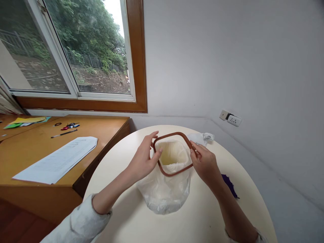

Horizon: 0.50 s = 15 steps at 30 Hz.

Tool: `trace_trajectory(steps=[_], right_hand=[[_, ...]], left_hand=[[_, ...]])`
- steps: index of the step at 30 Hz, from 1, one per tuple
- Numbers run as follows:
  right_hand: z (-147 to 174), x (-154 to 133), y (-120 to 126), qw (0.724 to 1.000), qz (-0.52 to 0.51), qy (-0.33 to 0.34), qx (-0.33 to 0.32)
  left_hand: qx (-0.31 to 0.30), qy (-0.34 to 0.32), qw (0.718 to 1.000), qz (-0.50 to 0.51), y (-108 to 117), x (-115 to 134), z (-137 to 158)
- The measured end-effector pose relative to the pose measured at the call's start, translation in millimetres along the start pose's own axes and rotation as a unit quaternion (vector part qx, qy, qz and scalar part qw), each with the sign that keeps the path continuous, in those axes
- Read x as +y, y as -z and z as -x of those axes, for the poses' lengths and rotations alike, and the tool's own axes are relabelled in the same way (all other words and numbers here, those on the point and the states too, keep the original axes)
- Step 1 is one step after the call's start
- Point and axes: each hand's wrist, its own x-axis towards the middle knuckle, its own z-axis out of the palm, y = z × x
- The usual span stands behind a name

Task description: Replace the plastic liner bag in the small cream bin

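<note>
Over the lined bin (164, 192), the right hand (205, 163) grips a brown frame (170, 175), left hand (143, 156) wide at its opposite side.

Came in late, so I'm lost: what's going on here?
A person's right hand grips the right side of a brown frame, and the left hand is at its left side. The frame is at the mouth of a pale container draped with a white plastic bag, on a round table. Whether frame and bag touch is unclear.

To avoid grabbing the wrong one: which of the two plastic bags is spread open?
The larger bag, its mouth seen through the brown frame; the smaller bag lies crumpled beyond the right hand.
</note>
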Motion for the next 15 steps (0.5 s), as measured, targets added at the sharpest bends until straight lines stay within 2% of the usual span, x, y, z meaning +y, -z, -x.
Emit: trace_trajectory(steps=[3, 8, 10, 12, 15], right_hand=[[-4, -12, 12, 0.998, -0.042, 0.048, 0.006], [-15, -37, 22, 0.982, -0.118, 0.122, -0.088], [-18, -43, 22, 0.974, -0.140, 0.135, -0.113], [-19, -45, 20, 0.977, -0.149, 0.109, -0.104], [-19, -40, 18, 0.981, -0.174, 0.012, -0.088]], left_hand=[[-0.022, 0.043, 0.996, 0.079, 13, 7, -12], [-0.206, 0.043, 0.964, 0.162, 27, 24, -31], [-0.245, 0.027, 0.957, 0.154, 29, 30, -34], [-0.236, 0.022, 0.961, 0.140, 29, 31, -34], [-0.137, 0.042, 0.979, 0.146, 27, 22, -33]])
